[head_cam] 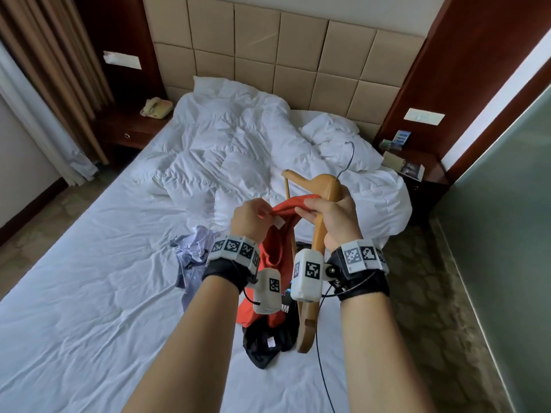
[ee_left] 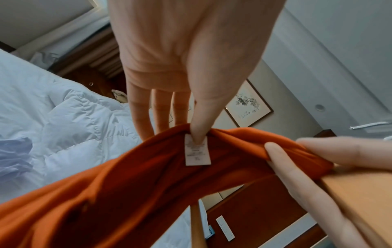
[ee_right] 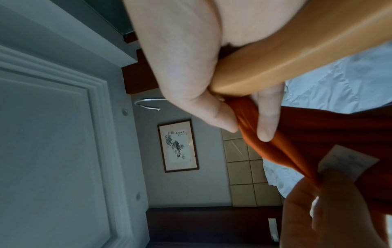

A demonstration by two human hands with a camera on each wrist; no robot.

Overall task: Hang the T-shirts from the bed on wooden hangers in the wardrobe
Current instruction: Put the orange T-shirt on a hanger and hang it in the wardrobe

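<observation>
Both hands are up in front of the person, over the bed (head_cam: 89, 293). The left hand (head_cam: 253, 217) pinches the neck of the orange shirt (head_cam: 286, 210) right at the white tag (ee_left: 197, 151), thumb on the tag and fingers behind. The right hand (head_cam: 334, 216) does two jobs: its palm wraps the hanger (head_cam: 320, 231), and its thumb and a finger pinch the neck of the shirt too. So the neck is pulled open between the two hands, left hand at 9 o'clock, right hand at 3 o'clock.

The hanger stands almost straight up and down. One arm points up to 11 o'clock, the other points down to 6 o'clock, past the wrist. The metal hook (head_cam: 348, 158) sticks out at 1 o'clock. The neck hole sits just beside the middle of the hanger, touching the right hand, so the right hand is nearer.

I think the next move is to slip one hanger arm into the neck hole. The shirt hangs down to the bed. A black shirt (head_cam: 265, 344) and a pale purple shirt (head_cam: 190, 257) lie on the bed, waiting.
</observation>
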